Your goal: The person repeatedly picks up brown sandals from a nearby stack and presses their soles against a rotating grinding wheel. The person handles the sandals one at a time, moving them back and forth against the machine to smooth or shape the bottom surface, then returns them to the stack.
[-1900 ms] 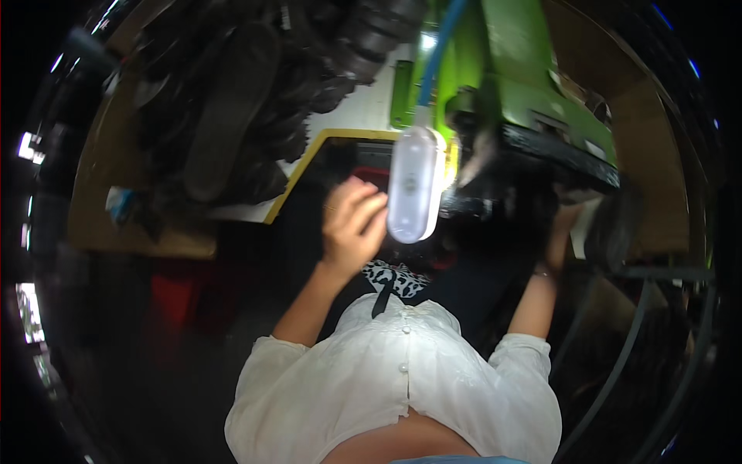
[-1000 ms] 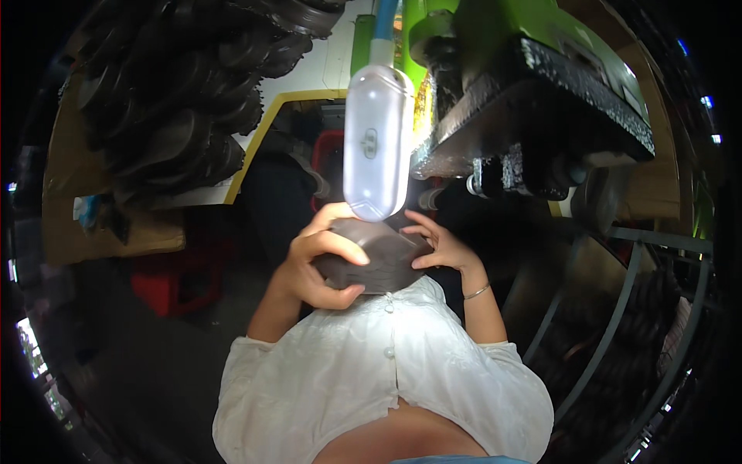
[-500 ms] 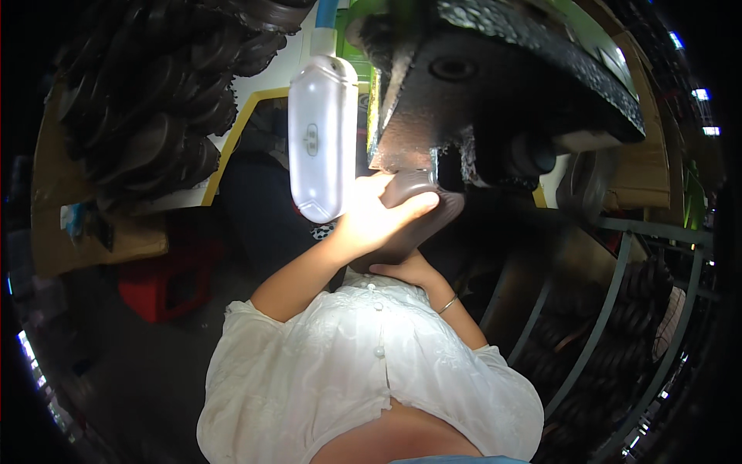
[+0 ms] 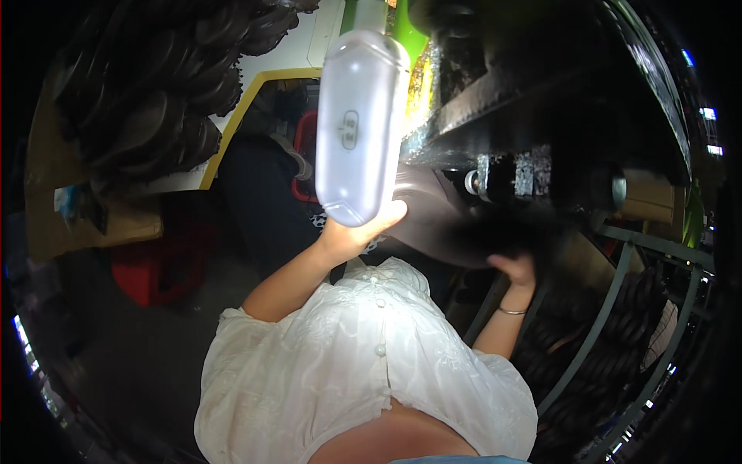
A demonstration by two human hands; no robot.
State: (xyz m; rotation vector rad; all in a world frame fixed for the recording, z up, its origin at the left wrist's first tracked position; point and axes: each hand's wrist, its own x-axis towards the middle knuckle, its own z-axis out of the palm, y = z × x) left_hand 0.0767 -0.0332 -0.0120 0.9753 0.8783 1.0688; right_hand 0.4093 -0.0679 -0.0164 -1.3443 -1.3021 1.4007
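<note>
A dark brown shoe sole (image 4: 433, 210) lies slantwise under the machine head, smeared by motion on its right side. My left hand (image 4: 354, 235) is closed on its left end, thumb on top; the lamp hides part of the fingers. At the opposite end my right hand (image 4: 518, 269) grips the sole, thumb showing and the other fingers lost in shadow and blur. Above the sole hangs the black machine head (image 4: 572, 108), with metal parts low on its underside. A bright, long lamp (image 4: 360, 131) hangs just over my left hand.
Dark brown soles (image 4: 154, 100) are heaped on a white table with a yellow edge (image 4: 249, 116) at the left. Below stands a red stool (image 4: 154, 271). To the right are a grey metal rack (image 4: 599, 332) with more dark pieces and a cardboard box (image 4: 649, 203).
The sole has swung from steeply slanted to more level, its near end going right. My right hand went right with it. In the picture, lamp and machine have shifted right.
</note>
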